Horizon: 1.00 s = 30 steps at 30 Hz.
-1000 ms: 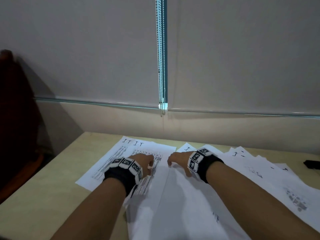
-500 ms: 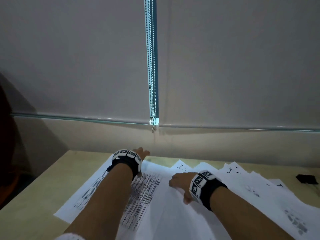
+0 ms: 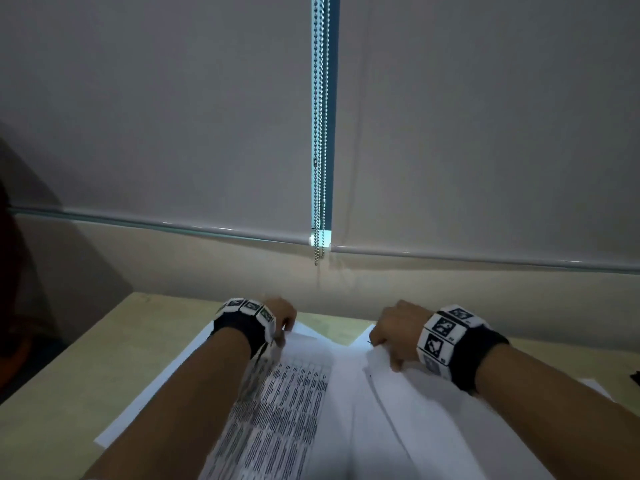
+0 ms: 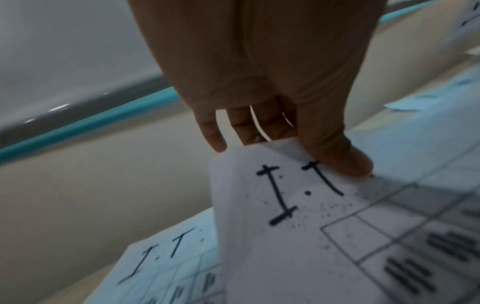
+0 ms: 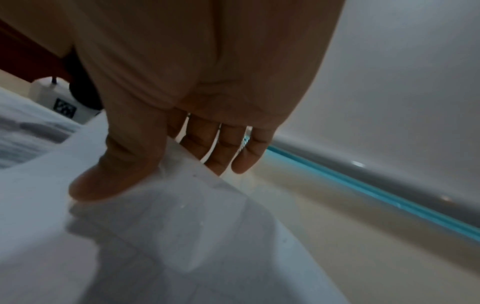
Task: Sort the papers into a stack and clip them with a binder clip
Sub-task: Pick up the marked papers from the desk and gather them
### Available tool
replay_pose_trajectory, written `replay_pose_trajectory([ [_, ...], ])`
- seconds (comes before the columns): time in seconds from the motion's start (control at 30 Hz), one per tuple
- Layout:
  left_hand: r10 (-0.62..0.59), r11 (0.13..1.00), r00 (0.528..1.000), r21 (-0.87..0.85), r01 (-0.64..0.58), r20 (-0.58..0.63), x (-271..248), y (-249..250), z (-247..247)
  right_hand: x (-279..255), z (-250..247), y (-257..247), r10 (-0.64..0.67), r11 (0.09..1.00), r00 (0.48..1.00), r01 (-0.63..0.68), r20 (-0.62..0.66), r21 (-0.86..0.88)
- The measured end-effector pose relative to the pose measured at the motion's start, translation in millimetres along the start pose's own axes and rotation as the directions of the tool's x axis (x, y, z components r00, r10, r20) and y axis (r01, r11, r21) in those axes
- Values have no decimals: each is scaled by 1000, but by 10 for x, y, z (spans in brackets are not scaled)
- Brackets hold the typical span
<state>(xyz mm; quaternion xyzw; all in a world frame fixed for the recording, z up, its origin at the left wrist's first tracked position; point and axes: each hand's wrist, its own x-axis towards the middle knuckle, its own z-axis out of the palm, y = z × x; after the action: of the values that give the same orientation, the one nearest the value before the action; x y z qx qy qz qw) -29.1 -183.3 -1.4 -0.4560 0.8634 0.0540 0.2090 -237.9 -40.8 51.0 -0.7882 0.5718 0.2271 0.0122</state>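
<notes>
White papers lie spread over the beige table [image 3: 86,375]. My left hand [image 3: 281,318] is at the far edge of a printed sheet [image 3: 287,393]. In the left wrist view this hand [image 4: 272,148] pinches the lifted top corner of the sheet marked "I.T" [image 4: 285,205] between thumb [image 4: 337,158] and fingers. A second marked sheet [image 4: 161,267] lies under it. My right hand [image 3: 393,329] holds the far edge of the right-hand sheets [image 3: 433,403]. In the right wrist view the thumb [image 5: 116,174] is on top of the paper [image 5: 182,236] and the fingers are behind its edge.
The wall and a lowered roller blind with a bead chain [image 3: 320,168] stand right behind the table's far edge. A small dark object [image 3: 636,376] shows at the right border, too cut off to identify. Bare tabletop lies to the left of the papers.
My left hand went from the middle of the sheets to their far edge and lifted a corner. My right hand then moved forward and took hold of the right sheets' far edge.
</notes>
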Motion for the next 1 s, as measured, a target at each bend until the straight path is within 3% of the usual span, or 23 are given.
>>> replay_pose_trajectory([
  [0.2, -191, 981, 981, -25, 192, 32, 28, -768, 3, 81, -373, 44, -68, 973, 992, 89, -102, 212],
  [0.37, -148, 983, 988, -106, 151, 32, 11, -955, 178, -13, -561, -29, -80, 971, 967, 130, -242, 200],
  [0.5, -197, 967, 979, -179, 183, -61, -74, -1011, 202, -203, -809, 104, -140, 902, 856, 318, -497, 292],
  [0.57, -189, 950, 976, -270, 154, -109, -178, -971, 139, -360, -908, 204, -133, 840, 814, 395, -566, 372],
  [0.67, -132, 947, 980, -312, 80, -150, -392, -938, -82, -673, -1009, 330, -149, 706, 851, 448, -503, 548],
  [0.77, -132, 956, 957, -287, 54, -259, -710, -895, -477, -940, -1012, 484, -119, 653, 910, 373, -398, 659],
  [0.9, -139, 978, 924, -198, 70, -357, -1252, -700, -1119, -1297, -988, 536, -24, 702, 950, 237, -310, 671],
  [1.0, -89, 992, 891, -116, 41, -446, -1631, -535, -1514, -1590, -1051, 534, 60, 857, 948, 111, -311, 503],
])
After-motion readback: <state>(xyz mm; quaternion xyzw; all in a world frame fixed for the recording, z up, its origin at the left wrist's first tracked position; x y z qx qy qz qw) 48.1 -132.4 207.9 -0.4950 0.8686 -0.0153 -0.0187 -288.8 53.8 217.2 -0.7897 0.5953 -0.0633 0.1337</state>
